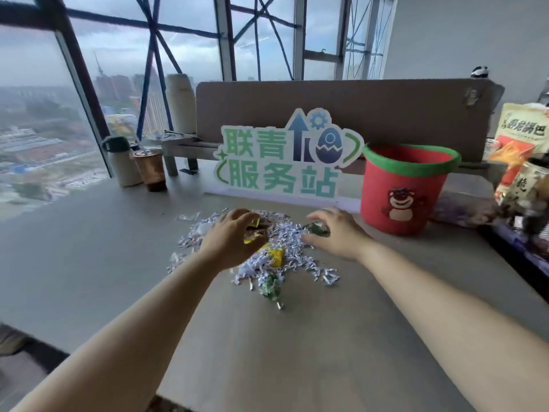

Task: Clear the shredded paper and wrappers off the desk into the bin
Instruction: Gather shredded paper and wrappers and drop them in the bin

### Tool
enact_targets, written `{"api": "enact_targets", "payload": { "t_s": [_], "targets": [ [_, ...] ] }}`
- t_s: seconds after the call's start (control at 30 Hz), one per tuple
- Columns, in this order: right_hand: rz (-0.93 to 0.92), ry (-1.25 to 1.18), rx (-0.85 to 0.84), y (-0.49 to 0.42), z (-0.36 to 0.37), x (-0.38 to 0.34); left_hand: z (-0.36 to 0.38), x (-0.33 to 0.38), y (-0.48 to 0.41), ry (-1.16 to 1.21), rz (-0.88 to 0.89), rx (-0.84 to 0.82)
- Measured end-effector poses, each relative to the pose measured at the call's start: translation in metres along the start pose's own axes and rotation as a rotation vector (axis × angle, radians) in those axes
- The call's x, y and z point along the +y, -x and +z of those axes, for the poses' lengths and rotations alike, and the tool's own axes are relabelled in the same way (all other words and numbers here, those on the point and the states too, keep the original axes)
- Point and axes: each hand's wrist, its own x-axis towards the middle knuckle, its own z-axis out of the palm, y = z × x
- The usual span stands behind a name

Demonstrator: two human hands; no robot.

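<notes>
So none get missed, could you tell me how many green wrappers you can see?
2: one green wrapper under the right hand, another at the pile's near edge. More may hide under the paper.

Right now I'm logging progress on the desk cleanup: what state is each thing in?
Shredded paper: scattered on the desk.
Yellow wrapper: lying in the shreds.
Green wrapper: at the pile's near edge.
Bin: upright, open-topped.
Left hand: closing on wrappers.
Right hand: over a green wrapper.
Iced drink cup: upright, lidded.

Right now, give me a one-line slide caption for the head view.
Both hands, left hand and right hand, gather wrappers from the shredded paper on the desk, red bin at right.
</notes>
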Motion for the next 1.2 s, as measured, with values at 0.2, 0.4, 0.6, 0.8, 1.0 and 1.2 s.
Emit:
{"api": "enact_targets", "payload": {
  "t_s": [0.2, 0.4, 0.6, 0.8, 1.0, 1.2],
  "targets": [
    [0.039, 0.201, -0.003, 0.004, 0.057, 0.009, 0.027, -0.026, 0.045, -0.077, -0.151, -0.171],
    [0.076, 0.258, 0.039, -0.015, 0.068, 0.018, 0.042, -0.025, 0.032, -0.105, -0.133, -0.17],
    [0.024, 0.193, -0.055, -0.04, 0.076, 0.022, 0.051, -0.026, 0.01, -0.042, -0.042, -0.106],
    [-0.069, 0.202, 0.006, -0.039, 0.074, 0.017, 0.054, -0.027, 0.005, -0.018, -0.006, -0.056],
    [-0.099, 0.128, 0.06, -0.031, 0.073, 0.008, 0.052, -0.028, 0.008, 0.019, 0.024, -0.008],
    [-0.105, 0.123, 0.047, -0.024, 0.071, -0.001, 0.05, -0.023, 0.013, 0.086, 0.021, 0.04]
  ]
}}
